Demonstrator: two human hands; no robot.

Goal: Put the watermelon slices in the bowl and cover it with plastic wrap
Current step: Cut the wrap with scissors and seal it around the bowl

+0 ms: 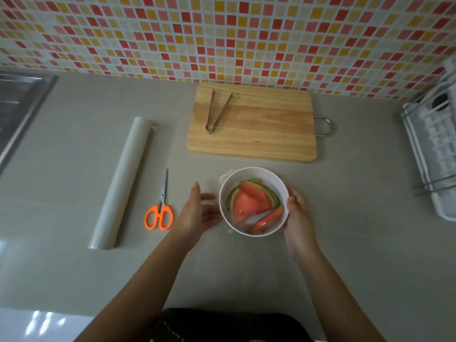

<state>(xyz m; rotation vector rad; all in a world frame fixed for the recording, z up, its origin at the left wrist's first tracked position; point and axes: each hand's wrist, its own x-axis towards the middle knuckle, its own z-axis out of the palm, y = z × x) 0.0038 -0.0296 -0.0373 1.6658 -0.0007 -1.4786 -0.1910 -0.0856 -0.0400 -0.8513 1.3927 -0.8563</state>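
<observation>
A white bowl [251, 176] stands on the grey counter in front of me, holding several watermelon slices [249, 204] with green rinds. Clear plastic wrap [255, 219] lies stretched over the bowl's top and bunches at its left rim. My left hand [199, 211] is just left of the bowl, fingers spread, palm facing it, a small gap between them. My right hand [297, 213] rests against the bowl's right side with fingers curved along the wall. The roll of plastic wrap [122, 183] lies far left.
Orange-handled scissors [160, 211] lie between the roll and my left hand. Behind the bowl is a wooden cutting board [266, 127] with metal tongs [218, 111] on it. A sink [17, 102] is at far left, a white dish rack [434, 149] at right.
</observation>
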